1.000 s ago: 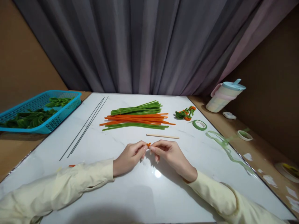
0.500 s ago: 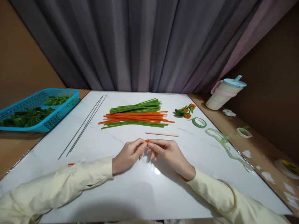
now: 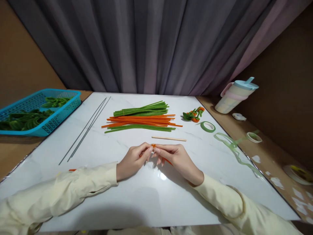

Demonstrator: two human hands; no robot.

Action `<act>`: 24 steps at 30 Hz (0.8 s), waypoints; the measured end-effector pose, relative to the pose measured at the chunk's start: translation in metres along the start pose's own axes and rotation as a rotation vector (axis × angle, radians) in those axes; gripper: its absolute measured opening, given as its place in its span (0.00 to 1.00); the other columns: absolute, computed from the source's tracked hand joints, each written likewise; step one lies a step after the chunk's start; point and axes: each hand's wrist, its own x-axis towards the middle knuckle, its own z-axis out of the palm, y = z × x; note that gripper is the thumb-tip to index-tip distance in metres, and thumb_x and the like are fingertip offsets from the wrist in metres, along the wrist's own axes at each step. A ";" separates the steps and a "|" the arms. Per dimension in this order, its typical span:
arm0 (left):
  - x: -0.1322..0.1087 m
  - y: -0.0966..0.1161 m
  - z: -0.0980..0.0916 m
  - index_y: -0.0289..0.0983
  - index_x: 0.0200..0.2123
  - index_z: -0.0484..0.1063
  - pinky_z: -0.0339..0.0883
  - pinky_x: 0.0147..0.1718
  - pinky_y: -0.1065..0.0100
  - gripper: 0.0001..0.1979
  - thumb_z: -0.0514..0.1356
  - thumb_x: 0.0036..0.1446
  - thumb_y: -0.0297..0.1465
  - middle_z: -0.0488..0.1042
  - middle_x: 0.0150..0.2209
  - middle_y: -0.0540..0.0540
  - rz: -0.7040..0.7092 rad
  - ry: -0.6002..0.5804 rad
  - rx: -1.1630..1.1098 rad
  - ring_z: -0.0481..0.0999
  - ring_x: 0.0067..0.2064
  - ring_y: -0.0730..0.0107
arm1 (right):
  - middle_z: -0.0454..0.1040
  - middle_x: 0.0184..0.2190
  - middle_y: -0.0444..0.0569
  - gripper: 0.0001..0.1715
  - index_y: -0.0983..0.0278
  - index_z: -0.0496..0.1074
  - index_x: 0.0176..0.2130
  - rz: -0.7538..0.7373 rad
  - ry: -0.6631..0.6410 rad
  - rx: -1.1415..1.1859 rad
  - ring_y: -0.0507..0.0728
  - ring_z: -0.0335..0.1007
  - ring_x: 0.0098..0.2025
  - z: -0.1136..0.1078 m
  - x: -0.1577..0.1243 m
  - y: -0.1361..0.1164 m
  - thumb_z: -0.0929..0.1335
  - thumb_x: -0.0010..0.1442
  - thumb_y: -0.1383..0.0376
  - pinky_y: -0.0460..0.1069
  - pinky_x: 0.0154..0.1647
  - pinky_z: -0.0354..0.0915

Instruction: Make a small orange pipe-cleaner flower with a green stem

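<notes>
Between my fingertips, above the middle of the white table, is a small bent orange pipe cleaner [image 3: 153,146]. My left hand [image 3: 134,160] pinches it from the left with thumb and forefinger. From the right, my right hand [image 3: 179,159] pinches the same piece, and an orange length shows under that palm. Most of the piece is hidden by the fingers. Just beyond my hands lies a thin wooden stick [image 3: 168,138]. Farther back are orange pipe cleaners [image 3: 144,121] between a green bundle [image 3: 144,109] and a few loose green ones [image 3: 139,128].
Thin dark wires [image 3: 88,125] lie on the left, near a blue basket [image 3: 50,122] of green leaf shapes. At right are small orange-green pieces [image 3: 195,114], green tape [image 3: 208,127], a loose green strip [image 3: 232,148], a tumbler [image 3: 236,96] and paper scraps [image 3: 277,182].
Both hands keep their pinch on the orange pipe cleaner, with small finger shifts. An orange length now shows below the right palm. The whole view has shifted slightly.
</notes>
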 end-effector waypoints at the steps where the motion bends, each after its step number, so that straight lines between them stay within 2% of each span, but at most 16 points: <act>1: 0.000 0.000 0.000 0.35 0.28 0.64 0.57 0.25 0.76 0.13 0.47 0.62 0.35 0.64 0.21 0.53 0.001 0.000 0.000 0.61 0.22 0.79 | 0.75 0.28 0.47 0.17 0.63 0.77 0.40 -0.002 0.000 -0.003 0.48 0.66 0.23 0.000 0.000 0.000 0.69 0.52 0.57 0.45 0.25 0.63; 17: 0.000 0.003 0.000 0.35 0.31 0.66 0.57 0.23 0.77 0.12 0.47 0.62 0.34 0.64 0.21 0.54 0.003 -0.006 -0.015 0.61 0.22 0.80 | 0.74 0.28 0.47 0.20 0.63 0.76 0.43 -0.005 -0.003 -0.048 0.48 0.62 0.24 -0.001 0.000 0.003 0.68 0.53 0.55 0.45 0.26 0.60; 24: 0.001 0.000 0.000 0.35 0.31 0.66 0.57 0.23 0.77 0.12 0.48 0.62 0.33 0.65 0.21 0.54 0.019 0.010 0.015 0.61 0.21 0.80 | 0.74 0.27 0.47 0.20 0.65 0.77 0.40 0.011 -0.011 -0.060 0.48 0.62 0.23 0.001 -0.002 0.000 0.68 0.53 0.54 0.46 0.26 0.59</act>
